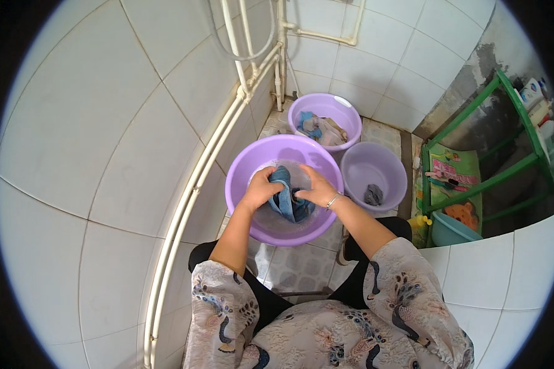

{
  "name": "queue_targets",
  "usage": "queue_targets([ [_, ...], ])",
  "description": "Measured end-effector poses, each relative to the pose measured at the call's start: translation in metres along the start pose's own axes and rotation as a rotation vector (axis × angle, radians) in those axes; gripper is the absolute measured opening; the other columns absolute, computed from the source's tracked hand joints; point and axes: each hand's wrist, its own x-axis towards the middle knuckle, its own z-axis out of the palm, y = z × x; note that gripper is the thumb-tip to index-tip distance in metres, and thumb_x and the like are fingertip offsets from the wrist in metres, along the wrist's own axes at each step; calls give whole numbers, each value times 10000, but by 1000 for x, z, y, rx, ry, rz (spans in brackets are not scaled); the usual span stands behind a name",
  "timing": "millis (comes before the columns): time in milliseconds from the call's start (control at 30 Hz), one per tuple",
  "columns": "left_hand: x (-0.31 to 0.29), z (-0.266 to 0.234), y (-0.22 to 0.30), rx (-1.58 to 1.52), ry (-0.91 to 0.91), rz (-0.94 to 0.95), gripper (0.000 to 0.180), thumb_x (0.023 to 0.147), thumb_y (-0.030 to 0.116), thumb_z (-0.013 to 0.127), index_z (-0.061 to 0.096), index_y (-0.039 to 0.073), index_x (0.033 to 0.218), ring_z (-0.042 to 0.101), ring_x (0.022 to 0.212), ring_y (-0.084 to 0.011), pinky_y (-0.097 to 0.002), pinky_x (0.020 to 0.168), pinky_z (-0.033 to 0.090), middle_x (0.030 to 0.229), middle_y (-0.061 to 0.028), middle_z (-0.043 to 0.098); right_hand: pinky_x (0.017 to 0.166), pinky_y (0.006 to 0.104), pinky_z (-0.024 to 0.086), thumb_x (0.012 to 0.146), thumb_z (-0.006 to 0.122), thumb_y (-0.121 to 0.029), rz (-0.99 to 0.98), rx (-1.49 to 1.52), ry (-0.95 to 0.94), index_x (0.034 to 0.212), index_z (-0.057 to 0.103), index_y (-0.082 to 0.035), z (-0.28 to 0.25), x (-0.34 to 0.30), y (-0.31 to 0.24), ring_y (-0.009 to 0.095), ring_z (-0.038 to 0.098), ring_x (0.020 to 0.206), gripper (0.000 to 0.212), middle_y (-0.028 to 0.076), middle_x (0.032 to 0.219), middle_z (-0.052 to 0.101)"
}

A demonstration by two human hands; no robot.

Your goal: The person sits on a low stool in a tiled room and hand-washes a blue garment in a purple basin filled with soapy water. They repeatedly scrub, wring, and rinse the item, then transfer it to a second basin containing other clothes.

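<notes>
A bunched blue denim-like cloth [283, 200] lies in cloudy, sudsy water inside the large purple basin [237, 212] between my knees. My left hand [261, 187] is closed on the cloth's left edge, its fingers bent over the fabric. On the other side, my right hand [317, 187] is open, thumb and fingers spread apart at the cloth's right side. A bracelet [333, 200] circles my right wrist. Part of the cloth is under the water and hidden.
Behind stands a purple basin [341, 147] of blue and beige clothes [326, 130]. A paler basin [391, 163] at right holds a dark grey cloth [373, 195]. Farther right are a green rack [511, 165] with bottles and a teal basin [452, 232]. Pipes [194, 195] run along the left wall.
</notes>
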Motion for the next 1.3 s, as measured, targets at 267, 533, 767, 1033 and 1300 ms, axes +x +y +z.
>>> queue_targets([
  [267,-1,6,0,-248,-185,47,400,701,3,623,559,20,1096,551,882,-124,-278,824,439,964,-23,593,867,407,434,679,692,-122,-59,-187,-93,1183,468,-128,1,25,-45,347,526,1047,552,158,1101,566],
  [533,-19,2,26,-345,-225,142,613,711,60,691,437,67,1269,497,1049,-147,-289,919,392,1141,-44,535,785,367,460,648,678,-81,-71,-169,4,1044,546,-71,-30,19,-82,319,586,896,418,149,954,602],
  [767,-25,-17,66,-623,-126,327,634,815,338,615,364,52,1322,448,1154,-208,-326,987,315,1233,-100,498,779,356,473,676,676,-131,-216,-95,279,1036,551,-34,-87,30,-162,319,607,884,393,184,932,624],
  [1033,-6,-12,15,-758,-6,-168,656,925,507,349,345,10,1353,383,1248,-247,-354,1052,275,1371,-140,390,755,320,483,660,707,-137,-222,100,329,988,576,-26,-86,37,-176,252,631,799,370,132,848,644],
  [1300,3,3,-27,-728,-62,-307,504,932,393,379,451,27,1271,512,1111,-235,-365,968,388,1235,-131,523,723,278,485,662,704,-86,-147,417,295,955,574,20,-67,53,-145,141,603,766,338,81,846,631],
])
